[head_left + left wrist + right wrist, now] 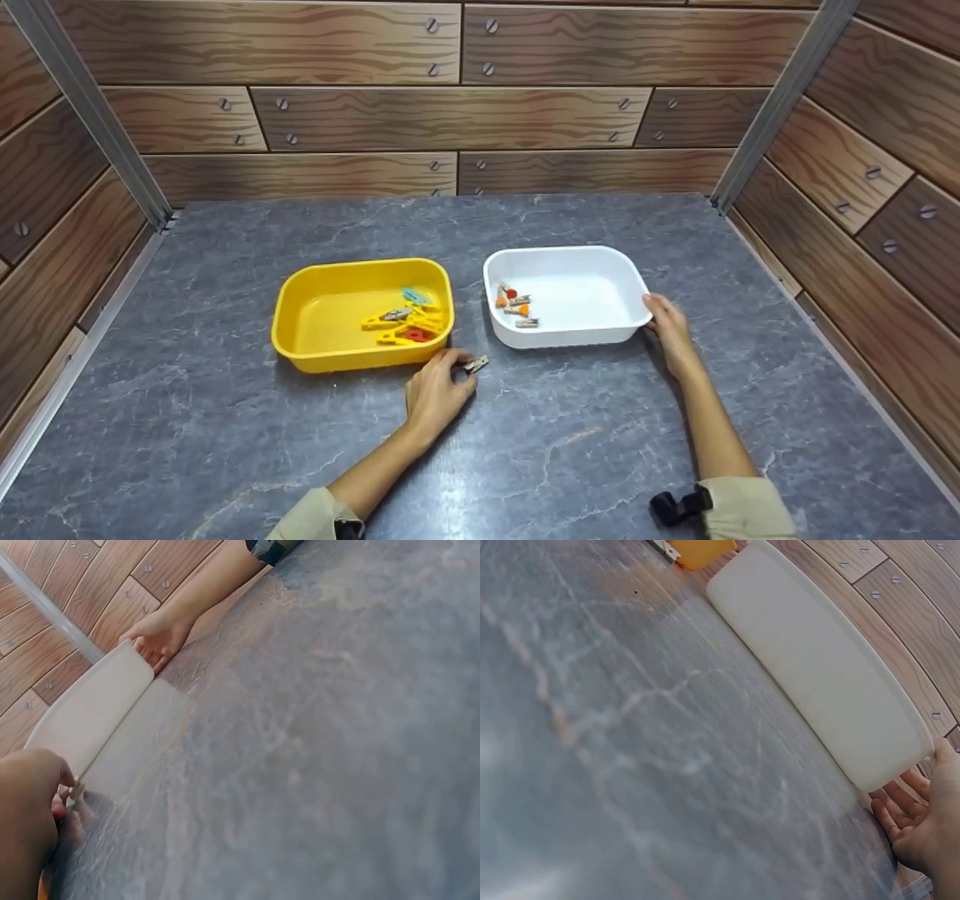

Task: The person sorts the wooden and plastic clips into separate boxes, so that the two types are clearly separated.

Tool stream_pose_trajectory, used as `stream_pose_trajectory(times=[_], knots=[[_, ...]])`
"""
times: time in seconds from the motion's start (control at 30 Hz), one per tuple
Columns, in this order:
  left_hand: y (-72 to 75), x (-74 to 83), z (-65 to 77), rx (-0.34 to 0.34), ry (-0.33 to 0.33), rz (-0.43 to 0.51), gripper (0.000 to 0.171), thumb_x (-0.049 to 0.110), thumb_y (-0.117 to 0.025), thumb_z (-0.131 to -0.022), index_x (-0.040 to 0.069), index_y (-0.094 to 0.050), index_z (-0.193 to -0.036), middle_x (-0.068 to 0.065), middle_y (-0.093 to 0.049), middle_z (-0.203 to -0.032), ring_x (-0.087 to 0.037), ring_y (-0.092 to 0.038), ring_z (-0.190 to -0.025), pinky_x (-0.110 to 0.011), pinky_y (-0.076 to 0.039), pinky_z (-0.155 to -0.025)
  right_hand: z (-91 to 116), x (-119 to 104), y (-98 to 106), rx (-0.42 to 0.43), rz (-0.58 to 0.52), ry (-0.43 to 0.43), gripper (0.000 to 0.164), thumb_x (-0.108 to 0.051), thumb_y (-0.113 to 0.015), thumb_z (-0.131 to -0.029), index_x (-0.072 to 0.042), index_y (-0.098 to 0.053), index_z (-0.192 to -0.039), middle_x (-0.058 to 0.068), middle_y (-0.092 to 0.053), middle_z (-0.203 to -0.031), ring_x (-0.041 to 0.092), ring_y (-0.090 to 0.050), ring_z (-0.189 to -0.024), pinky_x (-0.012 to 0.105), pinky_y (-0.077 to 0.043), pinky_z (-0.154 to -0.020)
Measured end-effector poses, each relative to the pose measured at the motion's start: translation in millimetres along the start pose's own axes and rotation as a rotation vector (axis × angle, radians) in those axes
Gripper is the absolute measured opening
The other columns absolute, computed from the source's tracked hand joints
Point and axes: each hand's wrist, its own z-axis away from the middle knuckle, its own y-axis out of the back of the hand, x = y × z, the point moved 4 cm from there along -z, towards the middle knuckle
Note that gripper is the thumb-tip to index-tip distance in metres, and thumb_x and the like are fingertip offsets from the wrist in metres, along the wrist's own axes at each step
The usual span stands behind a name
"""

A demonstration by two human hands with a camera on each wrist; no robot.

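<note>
Just in front of the yellow basin's right corner, my left hand pinches a small wooden clothespin between thumb and fingers. In the left wrist view the clothespin pokes out past the fingertips, near the white basin's wall. My right hand holds the white basin at its right end, thumb at the rim and fingers against the outer side. Inside that basin, at the left, lie several small wooden clothespins, some with orange or red ornaments. The yellow basin holds yellow clothespins, with blue, red and greyish ones among them.
Both basins stand side by side on a grey marbled tabletop, with a narrow gap between them. Wood-patterned walls enclose the back and sides. A black wrist mount sits at the right sleeve.
</note>
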Motion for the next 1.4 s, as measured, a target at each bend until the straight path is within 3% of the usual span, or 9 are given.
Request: stream_pose_trajectory(times=[0.33, 0.7, 1.07, 1.4], knots=[[0.5, -0.9, 0.8, -0.007, -0.020, 0.008, 0.012, 0.032, -0.067, -0.083, 0.023, -0.072, -0.089, 0.011, -0.063, -0.091, -0.014, -0.063, -0.078, -0.034, -0.047, -0.057, 0.7, 1.1, 0.3, 0.000, -0.002, -0.008, 0.046, -0.023, -0.044, -0.097, 0.015, -0.041, -0.124, 0.004, -0.055, -0.099, 0.006, -0.054, -0.086, 0.017, -0.043, -0.076], [1.3, -0.1, 0.7, -0.034, -0.014, 0.004, 0.011, 0.032, -0.067, -0.083, 0.024, -0.072, -0.088, 0.012, -0.063, -0.093, -0.014, -0.063, -0.079, -0.034, -0.047, -0.057, 0.3, 1.2, 0.1, 0.003, -0.016, -0.004, 0.044, -0.022, -0.045, -0.097, 0.014, -0.042, -0.122, 0.001, -0.057, -0.095, 0.007, -0.055, -0.084, 0.018, -0.044, -0.074], [0.2, -0.5, 0.8, -0.060, -0.004, 0.017, 0.019, 0.025, -0.072, -0.076, 0.022, -0.072, -0.095, 0.012, -0.064, -0.096, -0.012, -0.063, -0.082, -0.034, -0.048, -0.058, 0.4, -0.2, 0.3, -0.015, 0.023, -0.049, 0.045, -0.021, -0.041, -0.098, 0.013, -0.040, -0.127, 0.014, -0.050, -0.111, 0.008, -0.053, -0.091, 0.018, -0.042, -0.078], [-1.3, -1.0, 1.5, -0.064, -0.050, 0.043, 0.014, 0.023, -0.074, -0.076, 0.025, -0.074, -0.090, 0.013, -0.064, -0.090, -0.010, -0.062, -0.079, -0.031, -0.046, -0.056, 0.4, 2.1, -0.5, -0.016, -0.041, 0.010, 0.043, -0.021, -0.045, -0.097, 0.015, -0.042, -0.121, 0.005, -0.056, -0.096, 0.009, -0.056, -0.086, 0.020, -0.045, -0.077]])
